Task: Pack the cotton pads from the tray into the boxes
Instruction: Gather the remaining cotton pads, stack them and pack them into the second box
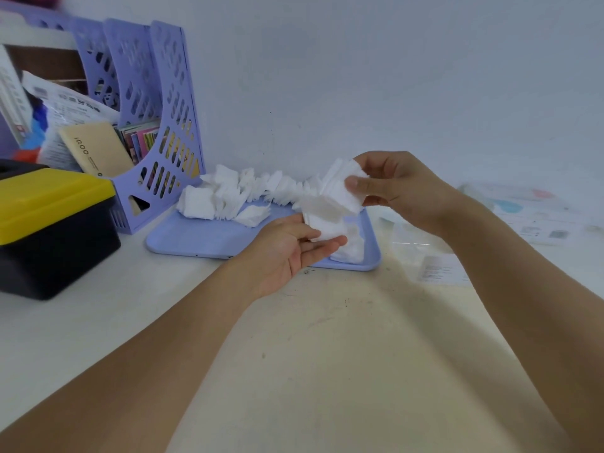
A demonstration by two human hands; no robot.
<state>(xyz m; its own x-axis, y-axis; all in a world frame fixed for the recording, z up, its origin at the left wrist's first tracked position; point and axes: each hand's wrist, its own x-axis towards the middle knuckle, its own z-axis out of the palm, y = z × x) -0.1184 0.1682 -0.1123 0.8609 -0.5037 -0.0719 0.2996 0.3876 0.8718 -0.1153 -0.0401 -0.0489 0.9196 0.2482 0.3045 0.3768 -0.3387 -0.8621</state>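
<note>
White cotton pads [228,194] lie in a loose, toppled row along the far edge of the lilac tray [196,238], which sits on the bench [327,354] against the wall; a few more rest at the tray's near right corner. Both hands work above the tray's right end. The left hand [294,253] is turned palm up, its grip curled under a small stack of pads [325,220] with the thumb laid along the stack's lower edge. The right hand [398,188] pinches a second sheaf [343,184] between thumb and fingers, held just above and touching the first.

To do this step well, I judge the two bundles should be squared into one tidy block, edges flush, before going to a box; the pads look soft and slippery, so a firm hold on the flat faces would likely stop them fanning out. A clear container [415,237] just right of the tray may be one of the boxes, though it is too faint to be sure.

Readable writing is scarce: a cream carton [94,148] in the purple file rack [157,125] bears "iQOO". Print on the papers [539,220] at far right is too small to read.
</note>
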